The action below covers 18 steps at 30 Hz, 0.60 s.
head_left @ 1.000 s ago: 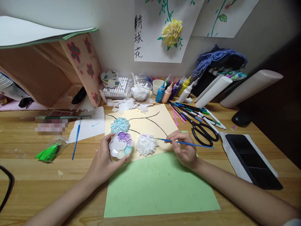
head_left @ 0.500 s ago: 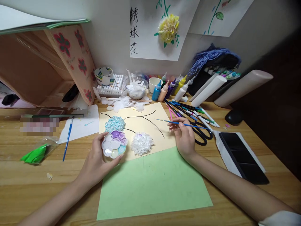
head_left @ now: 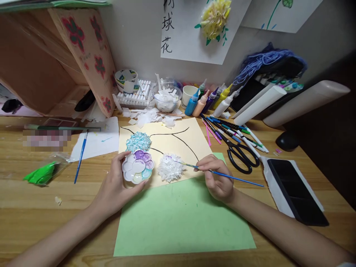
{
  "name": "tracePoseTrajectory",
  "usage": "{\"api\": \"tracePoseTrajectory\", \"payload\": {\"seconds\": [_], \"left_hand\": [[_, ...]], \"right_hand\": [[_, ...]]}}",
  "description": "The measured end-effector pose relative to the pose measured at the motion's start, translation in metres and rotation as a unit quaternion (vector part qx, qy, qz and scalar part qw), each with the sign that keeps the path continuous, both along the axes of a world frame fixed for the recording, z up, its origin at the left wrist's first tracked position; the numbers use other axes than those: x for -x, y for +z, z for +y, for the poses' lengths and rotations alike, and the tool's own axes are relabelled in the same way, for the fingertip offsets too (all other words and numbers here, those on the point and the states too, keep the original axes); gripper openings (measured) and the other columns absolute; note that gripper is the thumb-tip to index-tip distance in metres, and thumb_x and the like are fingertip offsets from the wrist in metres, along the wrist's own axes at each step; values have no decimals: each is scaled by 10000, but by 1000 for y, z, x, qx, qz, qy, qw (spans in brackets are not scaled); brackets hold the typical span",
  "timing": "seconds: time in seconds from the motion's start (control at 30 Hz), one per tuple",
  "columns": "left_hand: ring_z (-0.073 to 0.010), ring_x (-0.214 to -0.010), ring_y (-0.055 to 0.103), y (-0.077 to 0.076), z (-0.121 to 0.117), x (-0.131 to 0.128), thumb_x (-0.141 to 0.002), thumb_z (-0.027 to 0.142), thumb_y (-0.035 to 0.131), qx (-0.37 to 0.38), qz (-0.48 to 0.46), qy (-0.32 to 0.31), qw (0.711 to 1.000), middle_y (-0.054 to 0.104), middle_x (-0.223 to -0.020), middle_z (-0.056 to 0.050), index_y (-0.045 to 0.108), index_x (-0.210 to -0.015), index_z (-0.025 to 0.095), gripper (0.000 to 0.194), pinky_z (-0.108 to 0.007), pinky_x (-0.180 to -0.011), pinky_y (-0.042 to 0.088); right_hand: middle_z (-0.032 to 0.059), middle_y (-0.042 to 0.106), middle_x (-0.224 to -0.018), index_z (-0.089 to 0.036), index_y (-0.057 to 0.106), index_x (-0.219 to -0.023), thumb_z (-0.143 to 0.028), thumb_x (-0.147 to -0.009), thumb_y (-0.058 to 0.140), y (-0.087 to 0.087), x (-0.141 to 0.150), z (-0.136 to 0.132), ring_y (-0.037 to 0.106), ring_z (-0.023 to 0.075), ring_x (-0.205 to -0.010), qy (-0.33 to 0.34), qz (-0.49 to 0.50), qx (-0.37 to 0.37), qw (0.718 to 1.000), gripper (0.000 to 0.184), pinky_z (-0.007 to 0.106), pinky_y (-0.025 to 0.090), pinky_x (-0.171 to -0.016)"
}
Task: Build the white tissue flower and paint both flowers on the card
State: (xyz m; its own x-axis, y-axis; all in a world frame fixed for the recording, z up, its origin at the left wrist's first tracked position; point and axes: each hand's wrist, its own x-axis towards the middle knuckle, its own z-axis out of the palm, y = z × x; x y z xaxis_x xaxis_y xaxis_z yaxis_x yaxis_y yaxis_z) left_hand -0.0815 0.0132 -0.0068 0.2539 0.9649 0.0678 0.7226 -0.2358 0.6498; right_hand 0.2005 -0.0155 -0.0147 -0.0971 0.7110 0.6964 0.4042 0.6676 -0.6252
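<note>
While the left hand (head_left: 116, 181) curls part-way open around a paint palette (head_left: 138, 167), thumb at the lower edge and fingers at the left side, the right hand (head_left: 218, 180) is closed in a pinch on a blue paintbrush (head_left: 241, 180). The brush slants down to the right, its tip at the upper right part of a white flower (head_left: 171, 170); whether the bristles touch the petals, I cannot tell. Faint purple marks show on that flower's upper left part. The palette has purple paint in its upper right wells, with pale blue and yellowish paint lower down.

The white flower sits on a cream sheet (head_left: 200, 141), just right of the palette. On the same sheet, just beyond the palette, is a blue flower (head_left: 138, 141), near thin black drawn lines. The cream sheet lies partly over a green sheet (head_left: 183, 222).

To the right are black scissors (head_left: 234, 147), a loose pile of pens (head_left: 239, 134) and a black case (head_left: 294, 191) on white paper. To the left, a 2nd brush (head_left: 80, 157) lies partly on a torn white sheet (head_left: 108, 142). Farther back stand a clear bowl (head_left: 178, 102) of white scraps, a cup (head_left: 189, 97) and paint bottles (head_left: 191, 105). On the wall, a yellow flower (head_left: 215, 20) sticks out from a sheet.
</note>
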Motion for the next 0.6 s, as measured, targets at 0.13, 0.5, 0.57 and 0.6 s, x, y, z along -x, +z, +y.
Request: {"api": "tracePoseTrajectory", "payload": {"seconds": [0.13,0.5,0.57,0.6], "left_hand": [[-311,-1168,528,0,0,0,-710,514,649,-4,10,-3,1000,486,-1253,-156,269,-1290,177,771,-422,-897,504],[-311,-1165,540,2,0,-1,-698,517,659,-12,15,-4,1000,495,-1263,-150,275,-1287,184,778,-439,-917,502],[-312,-1162,541,1,0,-2,-694,515,662,-13,13,-4,1000,498,-1255,-145,285,-1281,186,772,-443,-927,496],[-310,-1158,543,1,0,-2,-692,512,664,-14,10,-5,1000,500,-1250,-142,289,-1278,187,769,-444,-932,493]], "right_hand": [[43,618,-756,-212,540,-935,-49,-800,451,-1,0,-1,597,173,-679,-1,-22,2,1000,230,329,478,-591],[47,637,-789,-227,562,-981,-79,-839,447,-4,-4,-5,587,190,-734,-16,-58,21,998,235,346,462,-637],[48,653,-787,-229,573,-988,-105,-860,437,-3,-5,-5,591,194,-730,-7,-68,16,998,224,347,457,-635],[49,659,-787,-232,574,-999,-123,-871,430,-3,-4,-5,597,197,-728,0,-76,11,997,222,349,456,-631]]}}
